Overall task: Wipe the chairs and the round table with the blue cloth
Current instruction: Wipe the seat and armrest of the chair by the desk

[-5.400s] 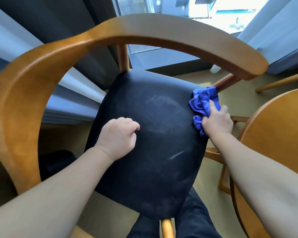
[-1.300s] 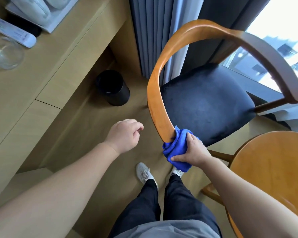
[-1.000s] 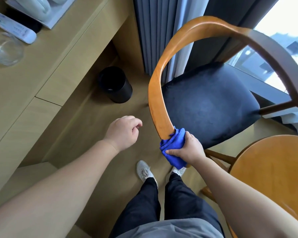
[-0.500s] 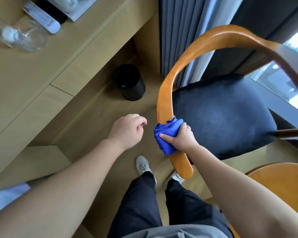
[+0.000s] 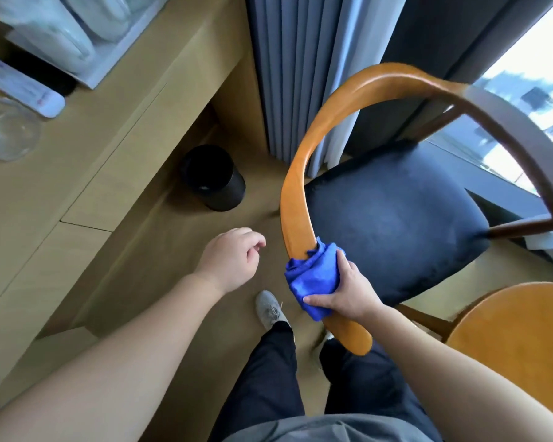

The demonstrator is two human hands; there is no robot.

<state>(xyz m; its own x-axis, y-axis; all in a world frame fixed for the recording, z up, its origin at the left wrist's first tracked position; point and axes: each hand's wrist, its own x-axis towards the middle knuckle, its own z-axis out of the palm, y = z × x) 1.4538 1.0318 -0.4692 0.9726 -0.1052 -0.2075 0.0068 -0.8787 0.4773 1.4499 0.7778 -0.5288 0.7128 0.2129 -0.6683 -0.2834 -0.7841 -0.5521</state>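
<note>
PERSON WIPES CHAIR RAIL. The right hand (image 5: 348,295) is clamped on a bunched blue cloth (image 5: 313,275), thumb on the near side and fingers curled over the far side. It presses the cloth around the curved wooden rail (image 5: 296,199) of a chair (image 5: 412,193), close to the rail's free end. The cloth wraps the rail and touches it all round, and the rail's rounded tip juts out below the hand, above the person's dark trousers. The chair's dark seat (image 5: 393,224) lies just beyond the hand, inside the sweep of the rail.

The left hand (image 5: 229,260) hangs in the air to the left of the cloth, apart from the chair. Its fingers are loosely curled and hold nothing.

The round table (image 5: 524,339), of the same orange wood, shows at the lower right, just beside the seat and partly behind the right forearm.

A black cylindrical bin (image 5: 214,178) stands on the floor at the foot of a light wooden desk (image 5: 109,129). On the desk top, upper left, sit a clear glass (image 5: 8,132), a white tray (image 5: 118,52) and a white oblong (image 5: 23,87). The oblong may be a remote control, though it is too blurred to be sure. Grey-blue curtains (image 5: 294,74) hang behind the chair, beside a bright window (image 5: 524,90). A grey shoe (image 5: 268,309) shows on the floor between the two arms.
</note>
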